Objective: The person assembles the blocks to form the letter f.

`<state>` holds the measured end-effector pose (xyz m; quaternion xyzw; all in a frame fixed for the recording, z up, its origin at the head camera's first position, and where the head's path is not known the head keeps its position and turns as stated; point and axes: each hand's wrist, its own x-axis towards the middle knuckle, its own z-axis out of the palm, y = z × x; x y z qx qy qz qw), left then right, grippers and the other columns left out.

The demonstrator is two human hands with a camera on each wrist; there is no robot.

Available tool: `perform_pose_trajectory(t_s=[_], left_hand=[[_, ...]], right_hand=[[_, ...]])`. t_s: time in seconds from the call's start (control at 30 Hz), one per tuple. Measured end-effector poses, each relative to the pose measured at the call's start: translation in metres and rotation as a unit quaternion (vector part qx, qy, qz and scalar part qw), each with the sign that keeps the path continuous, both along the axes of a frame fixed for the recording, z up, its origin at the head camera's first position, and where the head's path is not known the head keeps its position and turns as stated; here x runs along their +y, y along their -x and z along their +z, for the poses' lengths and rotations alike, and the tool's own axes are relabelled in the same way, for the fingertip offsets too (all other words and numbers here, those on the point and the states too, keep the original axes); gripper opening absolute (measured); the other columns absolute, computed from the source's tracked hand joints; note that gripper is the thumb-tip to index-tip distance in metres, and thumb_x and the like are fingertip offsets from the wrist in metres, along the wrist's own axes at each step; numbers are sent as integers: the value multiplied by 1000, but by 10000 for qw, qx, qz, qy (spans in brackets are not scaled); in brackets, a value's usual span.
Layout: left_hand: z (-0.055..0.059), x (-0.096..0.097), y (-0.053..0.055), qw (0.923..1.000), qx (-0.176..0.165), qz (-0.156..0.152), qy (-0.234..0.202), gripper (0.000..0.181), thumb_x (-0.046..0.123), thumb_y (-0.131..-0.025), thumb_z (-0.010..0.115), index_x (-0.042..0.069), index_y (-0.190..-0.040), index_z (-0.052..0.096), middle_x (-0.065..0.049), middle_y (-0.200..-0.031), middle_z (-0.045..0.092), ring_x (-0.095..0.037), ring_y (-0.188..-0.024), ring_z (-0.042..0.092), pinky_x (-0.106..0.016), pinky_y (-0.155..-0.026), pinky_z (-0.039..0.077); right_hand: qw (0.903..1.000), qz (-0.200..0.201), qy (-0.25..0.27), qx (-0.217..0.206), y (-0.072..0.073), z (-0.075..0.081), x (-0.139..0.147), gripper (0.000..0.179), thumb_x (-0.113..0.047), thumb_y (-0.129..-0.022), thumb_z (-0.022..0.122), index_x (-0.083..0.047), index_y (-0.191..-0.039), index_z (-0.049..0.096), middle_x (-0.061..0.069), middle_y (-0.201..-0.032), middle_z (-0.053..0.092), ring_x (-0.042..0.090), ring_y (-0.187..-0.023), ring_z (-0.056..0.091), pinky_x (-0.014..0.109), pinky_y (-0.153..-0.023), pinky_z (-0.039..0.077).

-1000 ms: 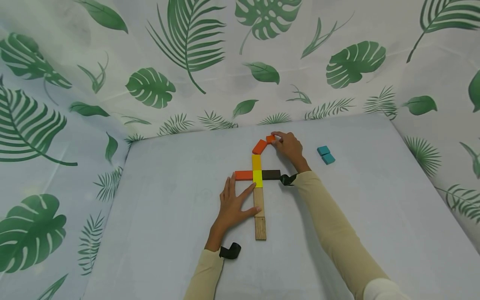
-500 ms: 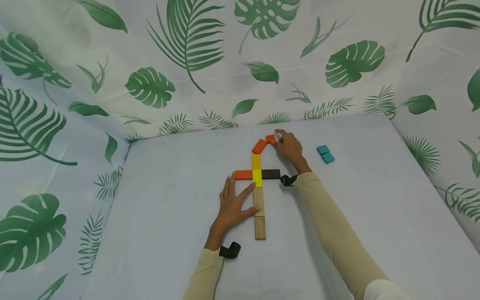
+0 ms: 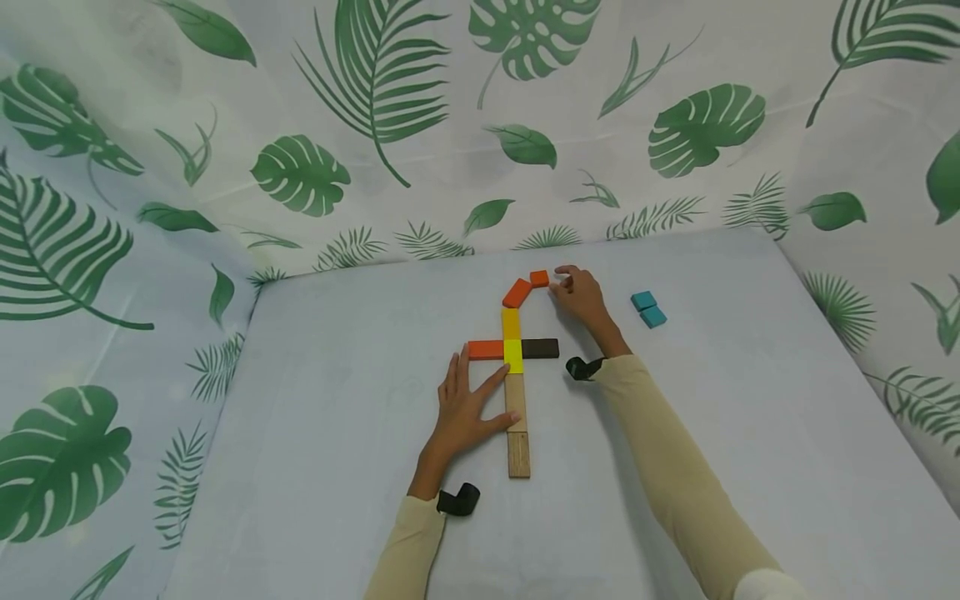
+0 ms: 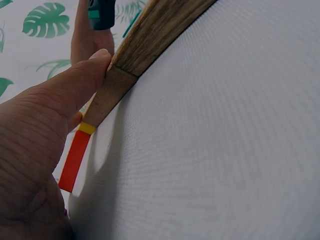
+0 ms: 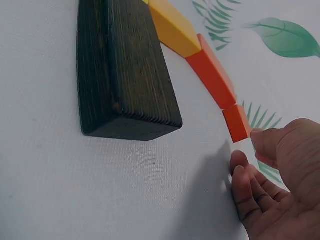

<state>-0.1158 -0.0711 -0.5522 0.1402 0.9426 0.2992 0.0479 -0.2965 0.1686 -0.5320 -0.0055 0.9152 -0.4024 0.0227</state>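
Wooden blocks form a cross with a curved top on the white table. Up the middle run a grained wood block (image 3: 519, 455), a pale wood block (image 3: 515, 404), a bright yellow block (image 3: 513, 354) and a deeper yellow block (image 3: 511, 323). A red block (image 3: 486, 350) and a dark brown block (image 3: 540, 348) form the arms. An orange-red block (image 3: 517, 293) and a small orange block (image 3: 539, 278) bend right. My left hand (image 3: 460, 417) spreads its fingers, thumb at the pale wood, forefinger by the bright yellow. My right hand (image 3: 583, 298) holds nothing, just right of the small orange block.
Two teal blocks, one farther (image 3: 643, 300) and one nearer (image 3: 653, 317), lie together to the right of my right hand. White cloth with green leaves (image 3: 300, 175) hangs behind the table and down both sides.
My right hand has let go of the small orange block and drawn back slightly to the right, leaving a gap. The left hand and the other blocks stay in place.
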Motion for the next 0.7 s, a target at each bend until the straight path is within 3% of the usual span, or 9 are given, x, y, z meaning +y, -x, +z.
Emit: perform_pose_trajectory(t_s=[0.13,0.23,0.37,0.43,0.5,0.57,0.7], left_hand=[[0,0,0,10000,-37,3,15,76,61,-83,67,38,-149,38,-13,-165,-11,-38,-151,-6,-64,-111,17],[-1,0,0,10000,-64,20,42,76,61,-83,67,39,-149,38,-12,-165,-12,-37,-151,-7,-63,-111,16],[0,0,-1,10000,-26,17,-41,75,59,-83,67,38,-149,39,-13,-165,-11,-38,-151,-6,-64,-111,16],[1,1,-1,10000,3,4,-90,75,59,-83,67,36,-149,40,-14,-165,-10,-39,-150,-5,-65,-110,16],[1,1,-1,9999,5,-10,-109,75,59,-83,67,36,-149,40,-14,-165,-10,-39,-150,-6,-65,-110,16],[1,1,-1,9999,-2,-17,-99,75,59,-83,67,36,-149,40,-14,-165,-10,-39,-150,-6,-65,-110,15],[1,1,-1,10000,6,-21,-26,75,60,-83,66,36,-150,38,-14,-165,-10,-39,-150,-6,-64,-110,16]], right_hand=[[9996,-45,226,161,-5,0,3,33,-19,-101,51,0,-128,57,23,-114,58,36,-103,58,48,-90,49],[9970,-257,405,608,-8,-2,7,27,-17,-101,51,-1,-119,63,22,-111,60,35,-100,59,47,-86,50],[9856,-949,53,1402,-14,-4,15,23,-14,-99,52,0,-110,67,22,-107,59,35,-101,55,48,-85,46],[9777,-1352,-345,1569,-18,-3,22,24,-13,-98,53,0,-114,66,24,-113,57,38,-109,50,53,-89,41],[9709,-1698,-830,1470,-23,0,31,29,-12,-97,54,1,-121,62,28,-123,51,42,-119,42,58,-94,35],[9678,-1866,-1315,1057,-29,4,40,37,-13,-97,53,1,-131,54,33,-133,42,48,-129,33,64,-102,26],[9585,-1826,-2190,87,-38,10,53,43,-12,-97,49,5,-136,46,42,-137,35,55,-133,27,72,-109,10]])
